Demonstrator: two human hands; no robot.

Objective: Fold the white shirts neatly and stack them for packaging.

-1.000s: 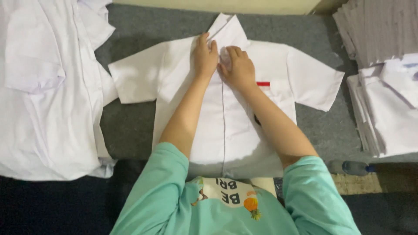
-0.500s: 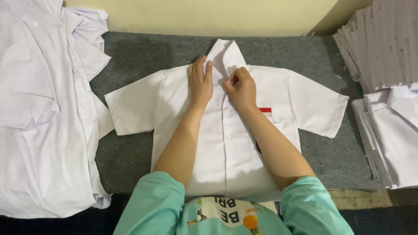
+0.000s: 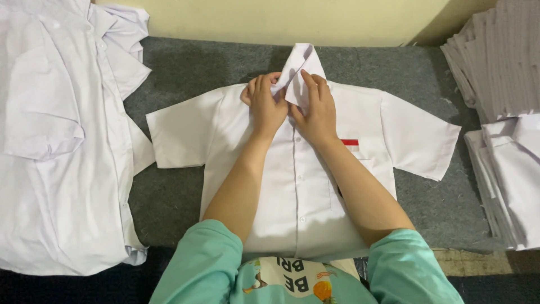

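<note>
**White short-sleeve shirt on the counter: soft stuff, and the collar is where the grip is**

So there's one white shirt (image 3: 298, 186) laid flat, front up and buttoned, in the middle of the grey felt-covered counter (image 3: 169, 197), sleeves spread out to both sides. It has a small red patch (image 3: 350, 142) above the chest pocket.

Both hands are up at the neck. The left hand (image 3: 266, 106) rests on the shirt just left of the placket with its fingers curled onto the collar (image 3: 301, 67), and the right hand (image 3: 319, 110) has its fingers pinched on the collar's other edge. So both are closed on the collar fabric, neither spread open. The collar itself stands up and points away from the person.

Handling-wise, my read: it's thin woven cotton or similar, very light, totally floppy, not fragile, not slippery on that felt. It'll wrinkle and shift if dragged by one corner. The collar and the button placket look like the stiffest parts, so those, plus the shoulder seams, are the sensible places to hold.

Counts:
- 1 shirt being worked on
- 2 hands, both on it
- 1 loose heap of white shirts (image 3: 62, 141) at the left; can't count the separate pieces
- 1 stack of folded white shirts (image 3: 514, 180) at the right edge, several but too layered to count
- 1 pile of grey flat sheets (image 3: 495, 56) in the far right corner, many
</note>
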